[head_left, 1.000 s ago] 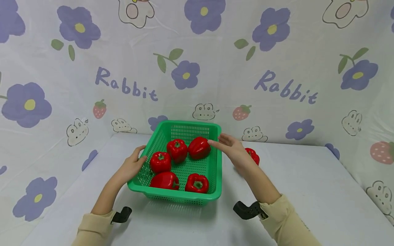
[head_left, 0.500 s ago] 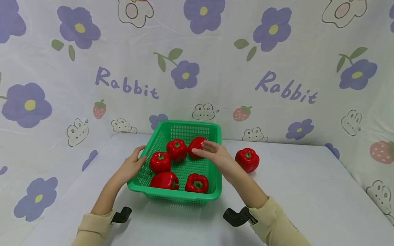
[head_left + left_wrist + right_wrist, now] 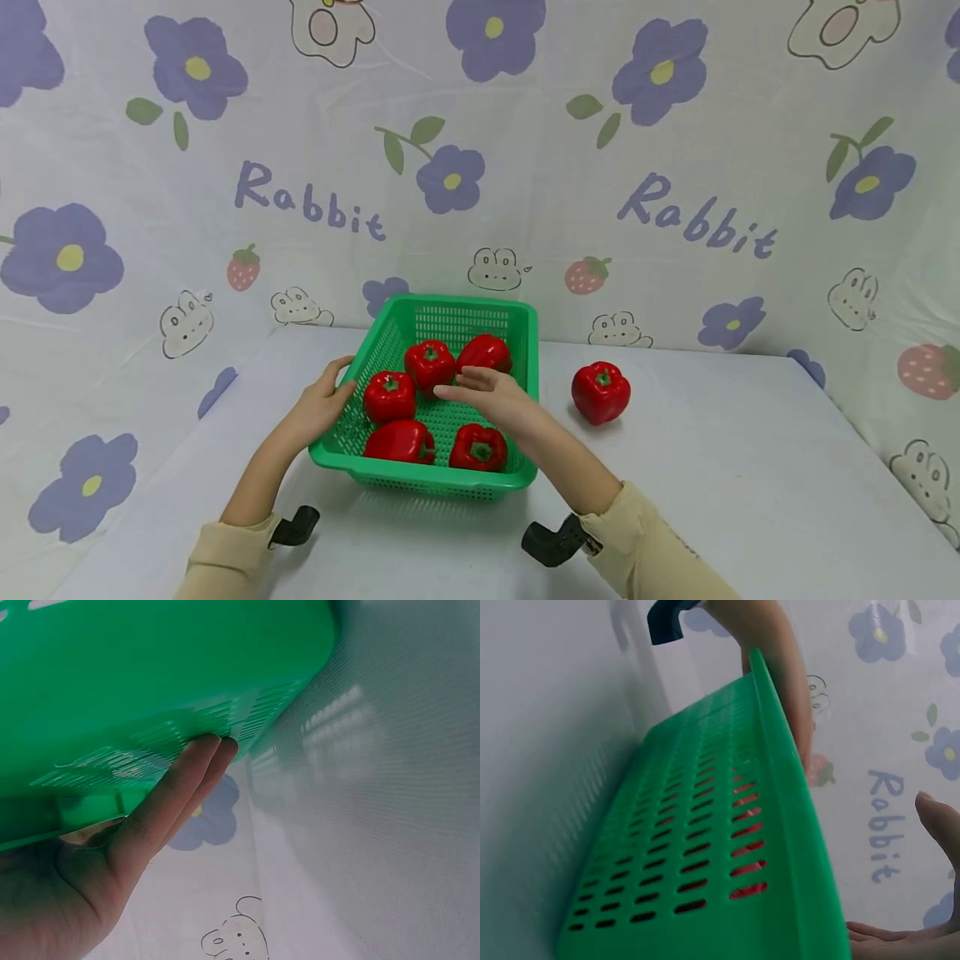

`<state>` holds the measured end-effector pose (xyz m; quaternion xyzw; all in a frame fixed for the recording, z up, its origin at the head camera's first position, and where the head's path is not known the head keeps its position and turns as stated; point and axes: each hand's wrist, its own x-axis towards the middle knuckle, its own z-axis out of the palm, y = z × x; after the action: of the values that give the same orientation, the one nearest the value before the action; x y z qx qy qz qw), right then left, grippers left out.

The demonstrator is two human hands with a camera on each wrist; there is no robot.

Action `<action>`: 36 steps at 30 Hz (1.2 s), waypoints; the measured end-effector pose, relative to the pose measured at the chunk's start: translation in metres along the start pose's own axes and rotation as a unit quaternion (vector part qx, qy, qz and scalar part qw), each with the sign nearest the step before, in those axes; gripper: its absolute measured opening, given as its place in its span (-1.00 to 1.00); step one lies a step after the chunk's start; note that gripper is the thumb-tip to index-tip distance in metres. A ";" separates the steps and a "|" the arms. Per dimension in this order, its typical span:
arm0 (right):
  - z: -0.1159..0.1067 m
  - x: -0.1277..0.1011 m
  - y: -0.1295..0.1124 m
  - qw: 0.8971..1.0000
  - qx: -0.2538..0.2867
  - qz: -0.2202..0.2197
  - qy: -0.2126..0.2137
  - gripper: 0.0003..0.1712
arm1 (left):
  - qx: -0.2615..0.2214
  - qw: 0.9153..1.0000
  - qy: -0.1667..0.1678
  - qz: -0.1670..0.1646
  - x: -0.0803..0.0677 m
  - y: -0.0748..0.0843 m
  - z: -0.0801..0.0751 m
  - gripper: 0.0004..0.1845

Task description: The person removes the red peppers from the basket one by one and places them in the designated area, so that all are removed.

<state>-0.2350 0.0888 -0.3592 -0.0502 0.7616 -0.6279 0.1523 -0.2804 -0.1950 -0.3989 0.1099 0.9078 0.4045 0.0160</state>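
Note:
A green plastic basket [image 3: 427, 476] with slotted walls sits on the white table, holding several red bell peppers. My left hand [image 3: 318, 410] holds the basket's left side; in the left wrist view its fingers [image 3: 169, 799] lie along the outer wall and the thumb is over the rim. My right hand [image 3: 495, 400] hovers over the right half of the basket with fingers extended and nothing held. Below its fingers lies the front right pepper [image 3: 477, 448], and just beyond them the back right pepper [image 3: 486, 353], partly covered by the hand.
Another red bell pepper [image 3: 601, 393] stands on the table [image 3: 720, 483] to the right of the basket. A white cloth backdrop [image 3: 555, 192] with flowers and rabbits rises behind the table. Each wrist carries a black camera mount.
My right hand has moved left and toward me, from the basket's right edge to over its inside, uncovering the pepper on the table. The left hand and basket have stayed put.

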 end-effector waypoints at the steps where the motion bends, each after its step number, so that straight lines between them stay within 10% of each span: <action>1: 0.002 0.001 0.001 1.000 -0.003 0.002 -0.005 -0.09 | 0.000 1.000 0.000 0.000 0.000 0.000 0.000 -0.42; 36: 0.061 0.017 -0.002 0.997 -0.051 0.047 -0.020 -0.04 | -0.007 1.000 -0.017 -0.001 0.006 -0.001 -0.008 -0.42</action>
<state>-0.2334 0.0259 -0.3701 -0.0349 0.7912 -0.5789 0.1942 -0.2876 -0.2000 -0.3940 0.1156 0.9048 0.4085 0.0328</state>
